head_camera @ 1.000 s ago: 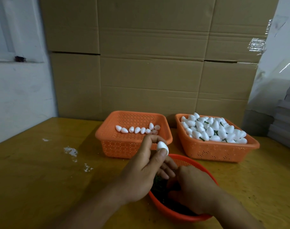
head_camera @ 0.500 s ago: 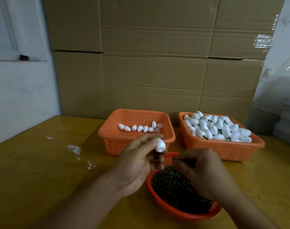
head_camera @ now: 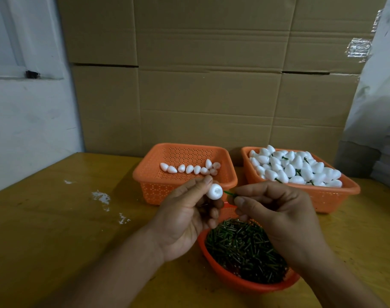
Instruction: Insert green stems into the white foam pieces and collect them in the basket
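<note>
white foam piece (head_camera: pixel 214 191), pinched between thumb and fingertips of the left hand (head_camera: pixel 185 221), sits at the middle of the view with its dimpled flat end turned toward three o'clock. the right hand (head_camera: pixel 276 215) pinches a single green stem (head_camera: pixel 229 193) between thumb and forefinger, its free tip aimed at nine o'clock and lying just beside the foam's hole; whether the tip already touches the foam cannot be told. by my reading the stem is not yet seated, so this one piece is at the moment of insertion.

under both hands, toward six o'clock, the round red bowl (head_camera: pixel 254 285) holds a dense heap of loose stems (head_camera: pixel 245 247), so a great many remain unused.

at twelve o'clock from the hands stands the left orange basket (head_camera: pixel 185 190), with only a short row of plain foam pieces (head_camera: pixel 190 168) lying along its floor; none of them shows a stem. at two o'clock the right orange basket (head_camera: pixel 336 196) is heaped with finished pieces (head_camera: pixel 296 167), green stems poking out here and there among the white.

judging from that, most of the foam stock looks done and collected, and the supply of plain pieces is nearly run down: the one in hand plus the row in the left basket are what is visibly left. the held piece has yet to be stemmed and dropped into the right basket.
</note>
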Available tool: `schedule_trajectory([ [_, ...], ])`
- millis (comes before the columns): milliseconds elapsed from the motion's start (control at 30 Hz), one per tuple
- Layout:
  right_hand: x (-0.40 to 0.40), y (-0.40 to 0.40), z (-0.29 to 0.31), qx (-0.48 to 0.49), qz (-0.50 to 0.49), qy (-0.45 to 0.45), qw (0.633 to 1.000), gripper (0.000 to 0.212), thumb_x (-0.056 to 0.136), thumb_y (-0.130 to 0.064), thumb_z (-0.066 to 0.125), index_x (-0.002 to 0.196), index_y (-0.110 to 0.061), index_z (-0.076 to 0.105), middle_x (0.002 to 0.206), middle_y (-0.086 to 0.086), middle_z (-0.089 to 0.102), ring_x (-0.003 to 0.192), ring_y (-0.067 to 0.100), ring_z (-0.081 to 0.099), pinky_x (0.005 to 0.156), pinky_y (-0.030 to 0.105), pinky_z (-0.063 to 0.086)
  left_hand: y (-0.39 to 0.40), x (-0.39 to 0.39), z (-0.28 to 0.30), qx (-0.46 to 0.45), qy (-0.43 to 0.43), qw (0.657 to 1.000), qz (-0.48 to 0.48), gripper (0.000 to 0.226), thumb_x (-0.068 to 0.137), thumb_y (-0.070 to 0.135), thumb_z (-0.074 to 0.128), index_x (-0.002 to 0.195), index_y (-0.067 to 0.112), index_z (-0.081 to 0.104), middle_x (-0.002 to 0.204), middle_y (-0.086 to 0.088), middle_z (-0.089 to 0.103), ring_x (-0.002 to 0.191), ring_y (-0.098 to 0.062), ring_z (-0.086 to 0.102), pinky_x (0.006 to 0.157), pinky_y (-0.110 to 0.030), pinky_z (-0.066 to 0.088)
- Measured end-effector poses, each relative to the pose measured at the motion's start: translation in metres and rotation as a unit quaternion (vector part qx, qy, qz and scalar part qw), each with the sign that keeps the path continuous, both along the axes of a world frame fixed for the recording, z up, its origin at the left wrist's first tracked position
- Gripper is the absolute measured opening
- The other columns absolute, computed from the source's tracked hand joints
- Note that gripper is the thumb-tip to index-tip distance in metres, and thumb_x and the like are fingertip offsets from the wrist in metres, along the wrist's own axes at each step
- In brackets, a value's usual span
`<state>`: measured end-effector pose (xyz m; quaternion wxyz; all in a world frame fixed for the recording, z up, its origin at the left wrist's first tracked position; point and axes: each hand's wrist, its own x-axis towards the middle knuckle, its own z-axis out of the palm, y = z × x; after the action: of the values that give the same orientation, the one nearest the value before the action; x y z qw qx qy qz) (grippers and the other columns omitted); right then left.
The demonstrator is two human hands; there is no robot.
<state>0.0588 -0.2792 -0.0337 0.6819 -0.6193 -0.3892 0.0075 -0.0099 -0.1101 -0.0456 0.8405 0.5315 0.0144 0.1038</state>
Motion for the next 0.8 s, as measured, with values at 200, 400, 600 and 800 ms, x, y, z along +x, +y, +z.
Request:
schedule_trajectory([
  [200, -0.0013, 0.0016, -0.0016, -0.008, 0.007, -0.015, 1.000, 0.013, 0.074, -0.019, 0.075, 0.085, -0.013, 0.079, 0.069, 0.009, 0.075, 0.059, 0.014, 0.068, 0.059, 0.021, 0.054, -0.0021, -0.0012, 0.0003, 0.019, 0.002, 1.000, 0.009, 0.028, 0.088, 0.038, 0.064, 0.096, 0.012, 0.068, 0.072, -0.005, 0.061, 0.058, -0.011, 0.054, 0.048, -0.022, 0.044],
  [400, -0.0060, 0.0023, -0.0021, -0.046, -0.026, -0.063, 0.997, 0.012, 0.077, -0.023, 0.073, 0.088, -0.025, 0.077, 0.077, -0.006, 0.078, 0.068, 0.009, 0.074, 0.061, 0.018, 0.057, -0.0029, -0.0022, -0.0007, 0.043, 0.004, 0.999, 0.014, 0.027, 0.081, 0.045, 0.068, 0.081, 0.018, 0.070, 0.068, -0.003, 0.059, 0.054, -0.010, 0.052, 0.045, -0.021, 0.041],
  [600, -0.0078, 0.0015, -0.0050, -0.098, -0.094, -0.186, 0.973, 0.018, 0.084, -0.018, 0.077, 0.087, -0.035, 0.074, 0.074, -0.019, 0.074, 0.062, 0.005, 0.071, 0.056, 0.031, 0.058, -0.0042, -0.0036, -0.0009, 0.095, 0.003, 0.994, 0.044, 0.039, 0.074, 0.054, 0.070, 0.082, 0.016, 0.066, 0.062, -0.001, 0.054, 0.049, -0.008, 0.046, 0.040, -0.020, 0.035],
  [800, -0.0093, 0.0022, -0.0060, -0.104, -0.142, -0.288, 0.941, 0.020, 0.082, -0.012, 0.080, 0.088, -0.031, 0.074, 0.070, -0.016, 0.071, 0.056, 0.004, 0.066, 0.050, 0.028, 0.052, -0.0059, -0.0045, -0.0018, 0.128, -0.008, 0.990, 0.057, 0.040, 0.073, 0.056, 0.069, 0.075, 0.017, 0.063, 0.057, 0.000, 0.049, 0.045, -0.008, 0.041, 0.037, -0.019, 0.031],
])
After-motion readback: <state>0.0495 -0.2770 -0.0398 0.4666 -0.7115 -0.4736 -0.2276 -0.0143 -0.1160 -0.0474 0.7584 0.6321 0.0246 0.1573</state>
